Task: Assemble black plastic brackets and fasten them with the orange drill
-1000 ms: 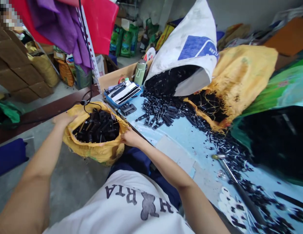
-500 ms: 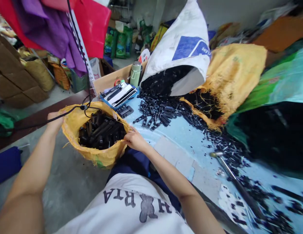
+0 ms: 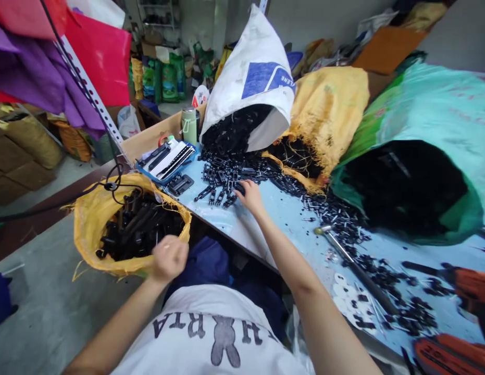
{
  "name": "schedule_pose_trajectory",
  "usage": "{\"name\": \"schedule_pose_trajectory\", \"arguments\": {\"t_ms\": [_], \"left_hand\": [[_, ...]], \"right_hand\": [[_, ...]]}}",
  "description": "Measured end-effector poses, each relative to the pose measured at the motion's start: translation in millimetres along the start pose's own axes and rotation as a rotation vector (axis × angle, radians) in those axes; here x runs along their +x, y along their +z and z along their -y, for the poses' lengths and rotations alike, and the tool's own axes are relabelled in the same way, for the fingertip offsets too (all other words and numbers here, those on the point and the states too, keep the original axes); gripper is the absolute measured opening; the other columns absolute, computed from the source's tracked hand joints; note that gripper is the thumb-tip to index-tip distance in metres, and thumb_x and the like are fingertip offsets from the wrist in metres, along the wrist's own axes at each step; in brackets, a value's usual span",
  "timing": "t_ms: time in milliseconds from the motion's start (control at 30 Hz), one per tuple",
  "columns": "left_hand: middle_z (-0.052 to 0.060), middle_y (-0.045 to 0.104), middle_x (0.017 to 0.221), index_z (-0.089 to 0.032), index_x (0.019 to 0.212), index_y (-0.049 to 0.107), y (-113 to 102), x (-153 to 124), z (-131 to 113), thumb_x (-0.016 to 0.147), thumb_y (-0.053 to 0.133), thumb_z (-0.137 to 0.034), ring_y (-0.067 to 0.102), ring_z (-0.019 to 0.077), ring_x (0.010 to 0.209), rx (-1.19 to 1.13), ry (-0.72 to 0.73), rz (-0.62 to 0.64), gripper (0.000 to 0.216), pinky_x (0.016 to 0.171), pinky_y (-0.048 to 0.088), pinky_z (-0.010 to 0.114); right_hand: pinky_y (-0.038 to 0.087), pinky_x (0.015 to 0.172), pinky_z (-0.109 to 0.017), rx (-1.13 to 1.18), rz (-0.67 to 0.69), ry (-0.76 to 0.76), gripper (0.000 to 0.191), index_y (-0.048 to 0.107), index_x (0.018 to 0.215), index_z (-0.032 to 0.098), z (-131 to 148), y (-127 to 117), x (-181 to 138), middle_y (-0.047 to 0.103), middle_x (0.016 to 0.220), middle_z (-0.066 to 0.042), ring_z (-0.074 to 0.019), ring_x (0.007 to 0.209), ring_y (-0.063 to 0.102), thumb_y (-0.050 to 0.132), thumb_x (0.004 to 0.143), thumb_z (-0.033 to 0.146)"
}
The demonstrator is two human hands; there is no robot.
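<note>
The fingers of my right hand [image 3: 251, 198] curl at the near edge of the black plastic clips [image 3: 222, 179]; whether they grip one I cannot tell. My left hand [image 3: 170, 258] is clenched by the rim of the yellow woven sack [image 3: 87, 224], nothing visible in it. That sack is well filled with black parts [image 3: 136, 229], but many clips lie loose on the tabletop [image 3: 277, 200] before the white sack [image 3: 230, 78], so I judge plenty is left to handle.

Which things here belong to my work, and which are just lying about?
Likely in use: loose elongated black parts, at your right hand; yellow woven sack, at your left hand.
Probably lying about: green cylindrical flask; dark-handled hammer; orange power tool.
</note>
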State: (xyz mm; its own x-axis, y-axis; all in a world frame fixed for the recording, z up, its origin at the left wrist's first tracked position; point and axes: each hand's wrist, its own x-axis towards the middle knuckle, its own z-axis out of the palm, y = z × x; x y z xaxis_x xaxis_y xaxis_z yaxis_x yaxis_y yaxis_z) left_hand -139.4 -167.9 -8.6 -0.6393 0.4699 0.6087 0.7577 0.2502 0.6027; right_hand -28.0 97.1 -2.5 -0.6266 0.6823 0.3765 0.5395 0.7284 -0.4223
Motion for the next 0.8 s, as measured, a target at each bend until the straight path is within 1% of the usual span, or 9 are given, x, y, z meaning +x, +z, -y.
{"name": "schedule_pose_trajectory", "arguments": {"t_ms": [67,133,200,300,433,533,600,700,800], "left_hand": [[0.01,0.063,0.095,-0.02,0.101,0.063,33,7,-16,0.087,0.044,-0.026,0.06,0.0217,0.09,-0.012,0.089,0.127,0.025,0.082,0.049,0.038],[0.014,0.06,0.109,-0.015,0.11,0.059,68,29,-26,0.084,0.045,-0.02,0.054,0.0241,0.106,0.076,0.137,0.32,0.03,0.09,0.045,0.039],[0.019,0.052,0.124,-0.011,0.121,0.052,99,56,-31,0.081,0.043,-0.013,0.047,0.0281,0.117,0.274,-0.006,0.419,0.04,0.092,0.042,0.042],[0.022,0.055,0.117,-0.007,0.118,0.053,130,85,-28,0.083,0.04,-0.013,0.048,0.0321,0.114,0.451,-0.211,0.468,0.038,0.087,0.043,0.046],[0.022,0.06,0.102,-0.006,0.101,0.062,138,92,-16,0.088,0.038,-0.021,0.052,0.0347,0.105,0.465,-0.224,0.487,0.031,0.083,0.043,0.049],[0.019,0.061,0.103,-0.009,0.1,0.064,133,83,-13,0.089,0.039,-0.024,0.053,0.0325,0.104,0.464,-0.195,0.516,0.032,0.083,0.043,0.045],[0.017,0.063,0.102,-0.01,0.104,0.064,132,72,-13,0.089,0.04,-0.026,0.054,0.0299,0.101,0.43,-0.151,0.529,0.033,0.084,0.043,0.042],[0.014,0.065,0.099,-0.012,0.107,0.064,133,48,-15,0.091,0.039,-0.031,0.057,0.0273,0.096,0.286,0.016,0.513,0.036,0.083,0.044,0.039],[0.013,0.066,0.098,-0.012,0.106,0.064,137,26,-15,0.091,0.039,-0.035,0.056,0.0273,0.097,0.156,0.174,0.365,0.037,0.085,0.043,0.04]], "right_hand": [[0.037,0.098,-0.046,-0.012,0.065,-0.089,0.049,0.054,0.123,0.016,1,5,-1,0.047,0.129,-0.016,-0.0298,0.118,0.042,0.055,0.082,0.043],[0.036,0.1,-0.045,0.003,0.103,-0.151,0.05,0.053,0.124,0.017,7,10,-10,0.045,0.132,-0.014,-0.0289,0.121,0.04,0.056,0.082,0.044],[0.036,0.1,-0.044,0.03,0.108,-0.158,0.047,0.054,0.122,0.018,6,11,-25,0.047,0.131,-0.014,-0.0274,0.121,0.041,0.055,0.083,0.044],[0.039,0.098,-0.042,0.057,0.113,-0.111,0.039,0.059,0.115,0.018,-18,2,-49,0.051,0.126,-0.013,-0.0257,0.117,0.045,0.056,0.082,0.04],[0.041,0.096,-0.042,0.069,0.073,0.002,0.028,0.064,0.104,0.019,-71,-23,-73,0.058,0.115,-0.013,-0.0242,0.109,0.052,0.057,0.082,0.035],[0.043,0.094,-0.041,0.063,0.038,0.054,0.024,0.065,0.099,0.018,-103,-40,-74,0.06,0.111,-0.012,-0.0237,0.106,0.054,0.055,0.083,0.034],[0.043,0.094,-0.041,0.06,0.02,0.075,0.024,0.065,0.099,0.018,-119,-48,-65,0.06,0.11,-0.012,-0.0239,0.106,0.054,0.054,0.083,0.033],[0.042,0.095,-0.042,0.07,-0.047,0.104,0.025,0.064,0.101,0.018,-138,-56,-42,0.061,0.109,-0.012,-0.0246,0.106,0.054,0.054,0.083,0.031],[0.042,0.095,-0.042,0.139,-0.124,0.168,0.025,0.064,0.1,0.016,-153,-60,-8,0.063,0.105,-0.012,-0.0243,0.102,0.056,0.058,0.079,0.029]]}}
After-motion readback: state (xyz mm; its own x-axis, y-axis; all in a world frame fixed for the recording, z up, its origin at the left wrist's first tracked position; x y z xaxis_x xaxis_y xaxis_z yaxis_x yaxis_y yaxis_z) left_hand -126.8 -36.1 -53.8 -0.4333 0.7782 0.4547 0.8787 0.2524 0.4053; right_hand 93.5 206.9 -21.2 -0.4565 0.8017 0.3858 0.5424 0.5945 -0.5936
